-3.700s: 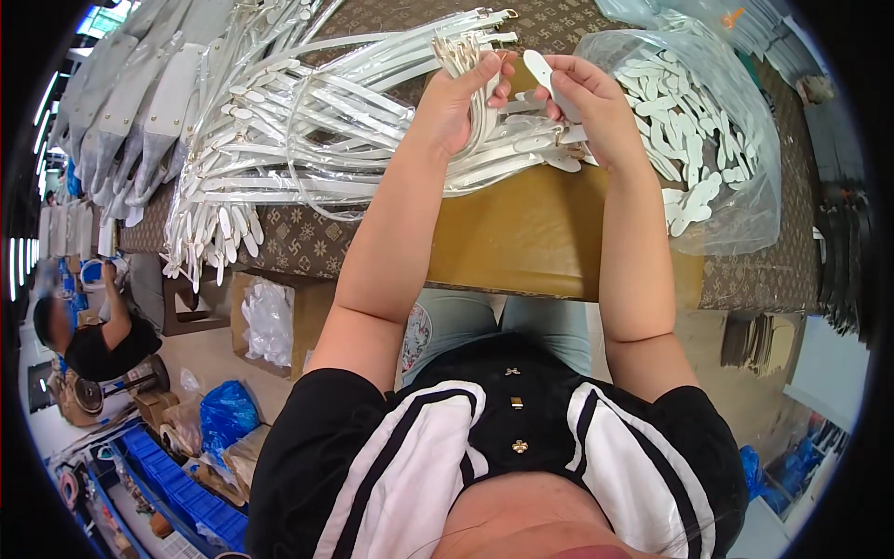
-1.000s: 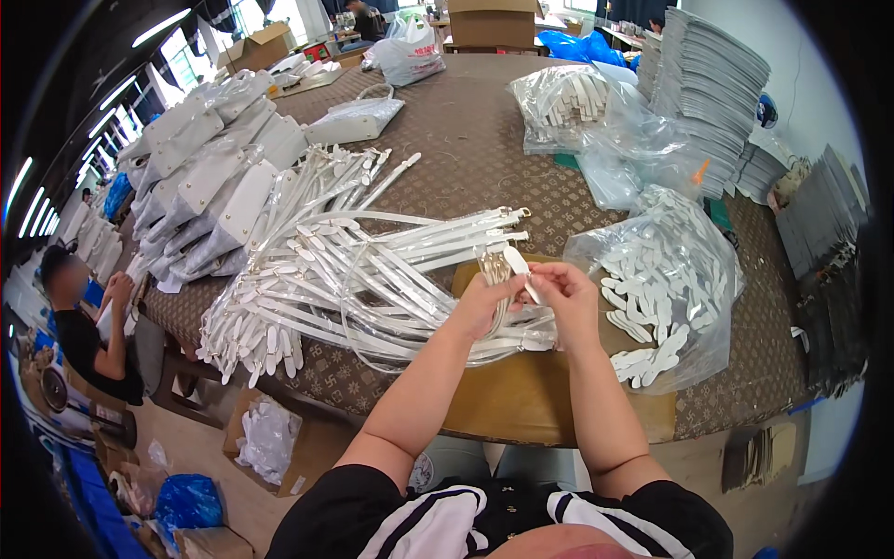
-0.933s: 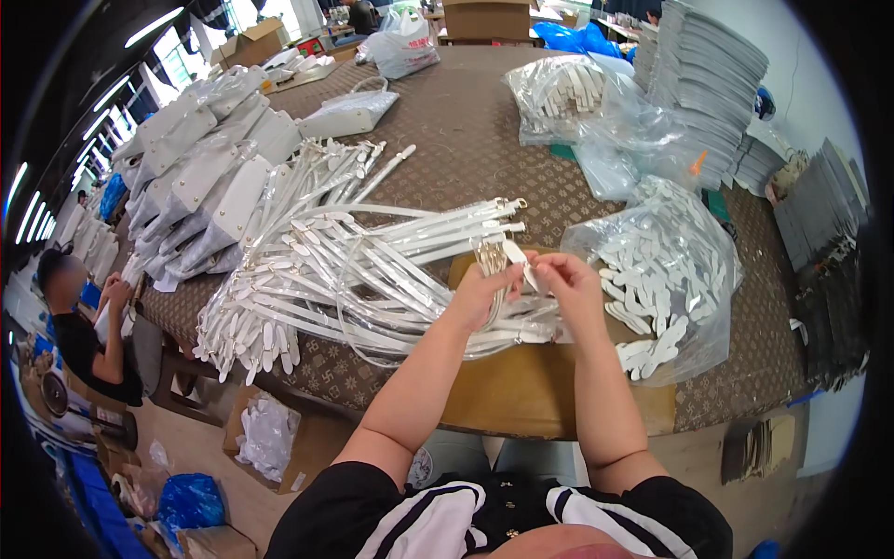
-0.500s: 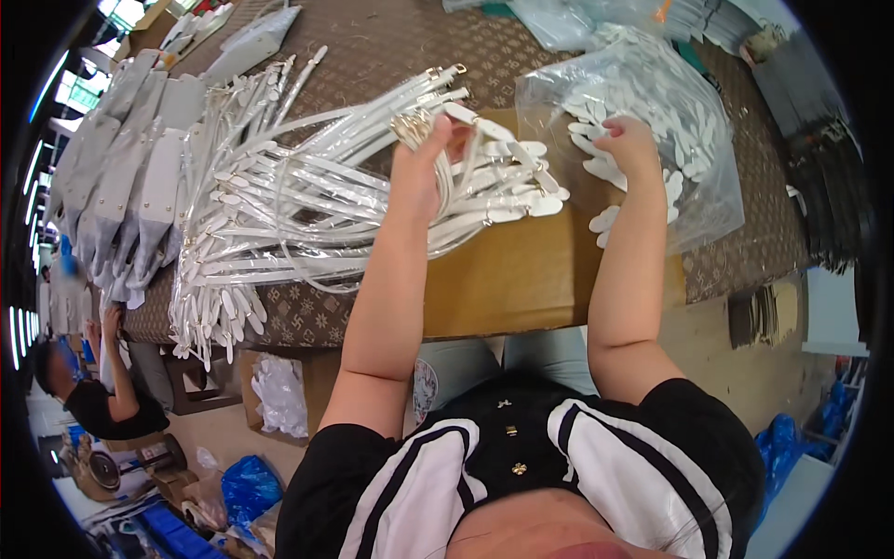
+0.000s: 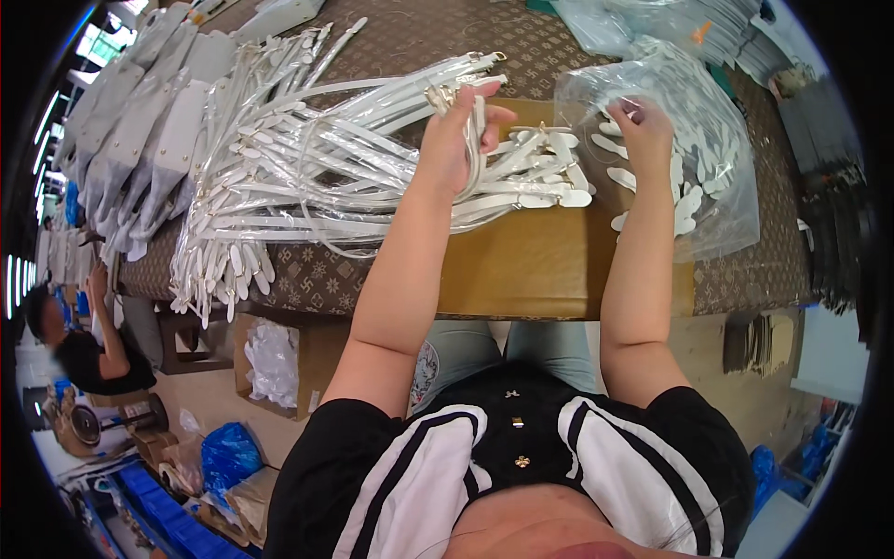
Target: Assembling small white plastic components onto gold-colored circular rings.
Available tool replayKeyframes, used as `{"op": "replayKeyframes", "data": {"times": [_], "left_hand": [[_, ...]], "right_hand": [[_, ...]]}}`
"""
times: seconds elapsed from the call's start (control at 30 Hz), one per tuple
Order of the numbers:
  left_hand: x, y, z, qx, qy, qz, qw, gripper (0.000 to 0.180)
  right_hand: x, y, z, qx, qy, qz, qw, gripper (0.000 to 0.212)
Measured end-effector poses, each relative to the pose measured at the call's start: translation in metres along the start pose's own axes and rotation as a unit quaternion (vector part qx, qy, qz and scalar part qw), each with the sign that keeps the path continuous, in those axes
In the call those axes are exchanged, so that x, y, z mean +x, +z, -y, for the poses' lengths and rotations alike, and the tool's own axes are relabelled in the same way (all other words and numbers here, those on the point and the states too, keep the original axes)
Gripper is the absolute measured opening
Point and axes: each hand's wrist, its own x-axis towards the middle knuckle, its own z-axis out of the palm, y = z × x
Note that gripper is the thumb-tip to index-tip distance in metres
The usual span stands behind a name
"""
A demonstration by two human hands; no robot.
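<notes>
My left hand [image 5: 463, 140] is closed around several white straps [image 5: 477, 154] with gold-coloured metal ends, its fingers partly spread above the pile. Under and beside it lies a heap of white straps in clear plastic [image 5: 335, 191], with rounded tabs and gold buckles. My right hand [image 5: 644, 129] has its fingertips pinched at the mouth of a clear plastic bag [image 5: 736, 219]. Small white tongue-shaped tabs [image 5: 687, 207] fill the bag and spill out around that hand. A pale bit shows at the right fingertips, too small to tell what it is.
A brown board [image 5: 531, 265] lies at the table's near edge on patterned cloth [image 5: 312, 289]. Wrapped white bags [image 5: 163, 140] are stacked at the left. Clear plastic sheets [image 5: 605, 26] lie at the back. A carton [image 5: 244, 359] stands below; a person [image 5: 98, 345] works at far left.
My left hand has turned, and its fingers are more extended, with the straps still in it. My right hand has curled its fingers in closer at the bag's mouth. The whole view has shifted slightly.
</notes>
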Motion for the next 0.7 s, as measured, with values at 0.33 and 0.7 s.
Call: {"op": "replayKeyframes", "data": {"times": [0.33, 0.7], "left_hand": [[0.001, 0.004, -0.001, -0.021, 0.002, -0.020, 1.000, 0.042], [-0.001, 0.009, 0.004, 0.073, -0.035, 0.039, 0.996, 0.026]], "right_hand": [[0.005, 0.008, -0.011, 0.016, -0.043, 0.006, 0.999, 0.022], [-0.033, 0.028, 0.056, 0.378, 0.009, 0.175, 0.909, 0.015]]}}
